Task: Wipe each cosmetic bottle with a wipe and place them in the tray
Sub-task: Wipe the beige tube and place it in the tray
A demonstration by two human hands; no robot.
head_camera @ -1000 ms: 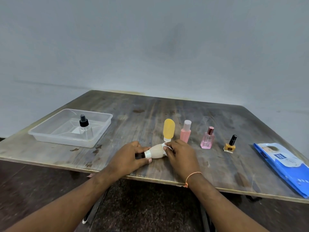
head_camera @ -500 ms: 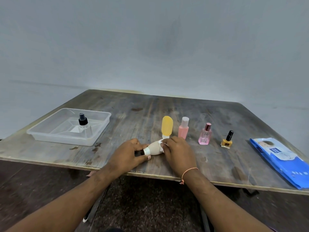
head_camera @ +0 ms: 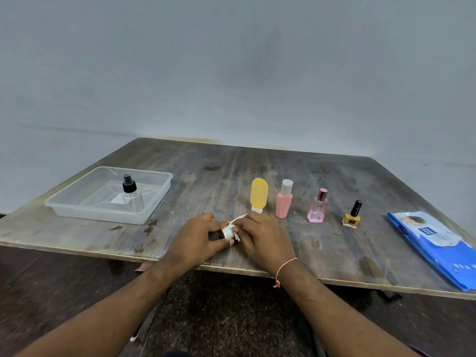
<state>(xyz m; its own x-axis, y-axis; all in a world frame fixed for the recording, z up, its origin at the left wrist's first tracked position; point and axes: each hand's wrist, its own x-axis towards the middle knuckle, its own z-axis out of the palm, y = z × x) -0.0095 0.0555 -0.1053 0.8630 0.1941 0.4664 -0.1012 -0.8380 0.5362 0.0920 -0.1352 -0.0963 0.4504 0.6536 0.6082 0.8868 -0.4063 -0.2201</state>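
Clear tray (head_camera: 77, 211) sits far left on the table (head_camera: 334, 181), one clear spray bottle (head_camera: 131, 195) with black cap upright inside it. Near the table's near edge, centre: left hand (head_camera: 195, 239) grips the dark cap end of a small cream bottle (head_camera: 226, 231), fingers curled round it. The bottle lies on its side, long axis roughly left–right, cap toward the left hand, body running right into the right hand (head_camera: 262, 237), which pinches a white wipe (head_camera: 238, 219) against it. Most of the body is hidden; only a short pale band shows between the hands. Judgement: wiping in progress; the tray lies well apart to the left, so the left hand is nearer for the placing. Right of the hands, farther back, upright in a row: yellow tube (head_camera: 258, 194), pink bottle (head_camera: 284, 200), pink perfume bottle (head_camera: 318, 210), yellow nail polish (head_camera: 352, 216). Far right: blue wipes pack (head_camera: 438, 248).
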